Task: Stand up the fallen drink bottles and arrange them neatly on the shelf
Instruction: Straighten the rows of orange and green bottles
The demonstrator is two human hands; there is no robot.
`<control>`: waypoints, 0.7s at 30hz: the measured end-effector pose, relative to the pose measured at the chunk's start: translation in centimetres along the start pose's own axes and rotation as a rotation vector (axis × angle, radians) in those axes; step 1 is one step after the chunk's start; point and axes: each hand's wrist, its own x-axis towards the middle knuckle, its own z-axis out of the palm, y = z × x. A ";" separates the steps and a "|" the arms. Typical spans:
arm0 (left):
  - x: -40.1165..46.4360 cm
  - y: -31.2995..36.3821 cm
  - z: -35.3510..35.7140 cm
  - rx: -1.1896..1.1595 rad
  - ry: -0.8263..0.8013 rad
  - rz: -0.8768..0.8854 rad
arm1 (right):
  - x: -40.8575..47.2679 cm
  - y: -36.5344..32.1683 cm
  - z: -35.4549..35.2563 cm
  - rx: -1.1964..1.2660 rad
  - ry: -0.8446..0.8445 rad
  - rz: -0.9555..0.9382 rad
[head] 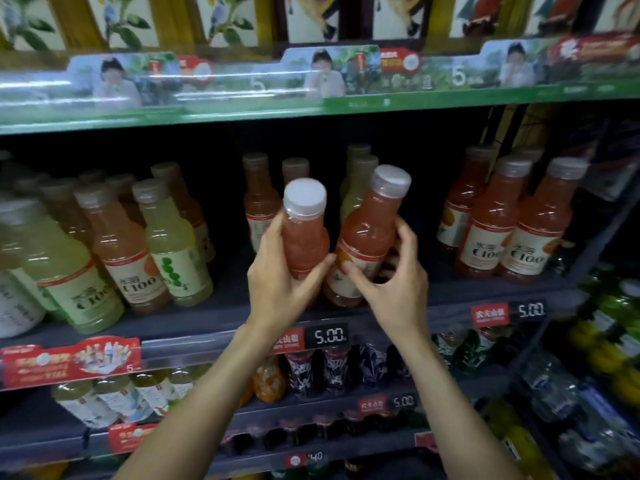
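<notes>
My left hand (pixel 277 282) grips a pink drink bottle (pixel 304 230) with a clear cap, lifted above the shelf (pixel 194 323) and nearly upright. Beside it my right hand (pixel 394 289) holds a second pink bottle (pixel 363 244) around its lower label, tilted to the right with its base near the shelf board. The two bottles almost touch at the middle. Behind them stand a pink bottle (pixel 258 199) and a pale green one (pixel 356 188).
Left of my hands stand several green and pink bottles (pixel 166 244), leaning left. On the right stands a neat group of pink bottles (pixel 495 220). A price rail (pixel 329 336) runs along the shelf front. Lower shelves hold darker drinks; an upper shelf edge (pixel 311 109) hangs overhead.
</notes>
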 end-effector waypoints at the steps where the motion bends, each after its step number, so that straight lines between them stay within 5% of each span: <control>1: 0.3 1.0 1.0 -0.040 -0.033 -0.016 | 0.2 0.4 -1.5 -0.005 0.026 0.012; 10: 1.2 6.5 13.3 -0.295 -0.214 -0.115 | 2.0 6.1 -12.7 -0.246 0.251 0.158; 21: 2.4 7.9 21.9 -0.500 -0.189 -0.243 | 5.3 8.6 -15.0 -0.372 0.289 0.207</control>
